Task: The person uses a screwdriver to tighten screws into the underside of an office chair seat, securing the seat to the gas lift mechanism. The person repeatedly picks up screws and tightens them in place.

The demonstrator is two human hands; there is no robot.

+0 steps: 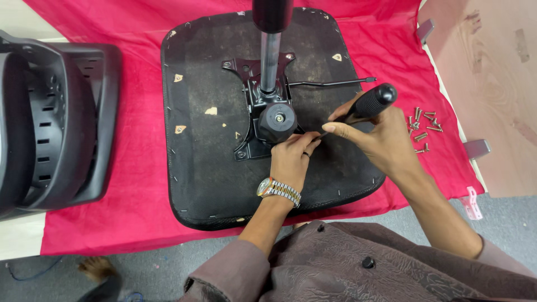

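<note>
— What was the work laid on?

— A red cloth (134, 184) over a table, with one upturned chair seat (212, 168) on it and one black chair back (50, 123) to its left.

— Any loose parts?

— A small heap of screws (423, 126) lay on the cloth by the right hand; I couldn't count them exactly.

— And the hands?

— The right hand (375, 140) was closed round a black-handled screwdriver (372, 102), its long axis slanting, tip down-left toward the mounting plate (260, 100). The left hand (292, 157) was curled, fingertips pinched at the tip; what it held was too small to tell.
</note>
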